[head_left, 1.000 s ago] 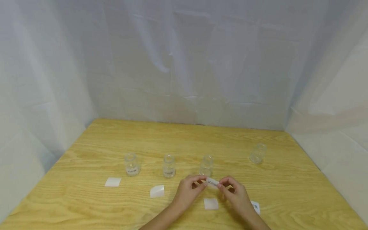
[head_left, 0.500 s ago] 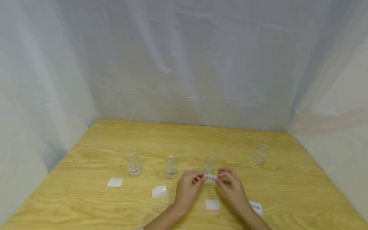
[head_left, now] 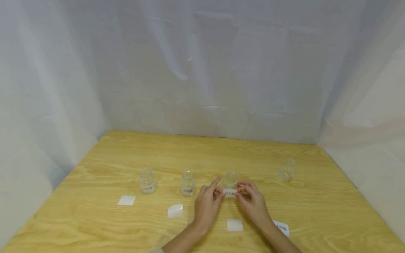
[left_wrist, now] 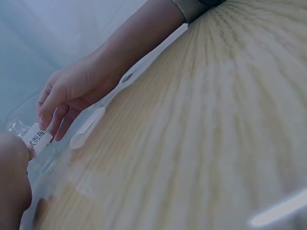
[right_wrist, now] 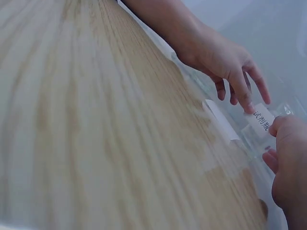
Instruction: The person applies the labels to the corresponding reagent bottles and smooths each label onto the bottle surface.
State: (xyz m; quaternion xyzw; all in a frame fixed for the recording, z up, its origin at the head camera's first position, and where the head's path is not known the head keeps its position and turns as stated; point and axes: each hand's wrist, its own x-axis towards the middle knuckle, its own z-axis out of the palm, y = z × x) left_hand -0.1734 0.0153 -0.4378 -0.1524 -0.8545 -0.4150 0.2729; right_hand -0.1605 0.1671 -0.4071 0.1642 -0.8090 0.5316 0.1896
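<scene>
A white label [head_left: 229, 193] with dark printed characters lies across the front of a small clear glass bottle [head_left: 231, 176]. At its left edge, my left hand [head_left: 205, 206] touches it with the thumb, the index finger lifted and pointing forward. My right hand [head_left: 254, 203] pinches the label's right end between thumb and index finger. In the right wrist view the label [right_wrist: 261, 120] slants between both thumbs, with the bottle partly hidden behind. Close up in the left wrist view, my right hand [left_wrist: 79, 86] reaches to the label's upper corner. Whether the label sticks to the glass cannot be told.
Two labelled bottles, one beside a hand [head_left: 188, 183] and one farther left [head_left: 147, 181], stand in line. An unlabelled bottle [head_left: 286, 169] is farther right. Blank papers [head_left: 127, 200], [head_left: 175, 211], [head_left: 235, 225] and another printed label [head_left: 281, 228] lie on the wooden table [head_left: 95, 225].
Both hands have brought the label forward and slightly left, up to the bottle's front. My left index finger has lifted off the label and straightened.
</scene>
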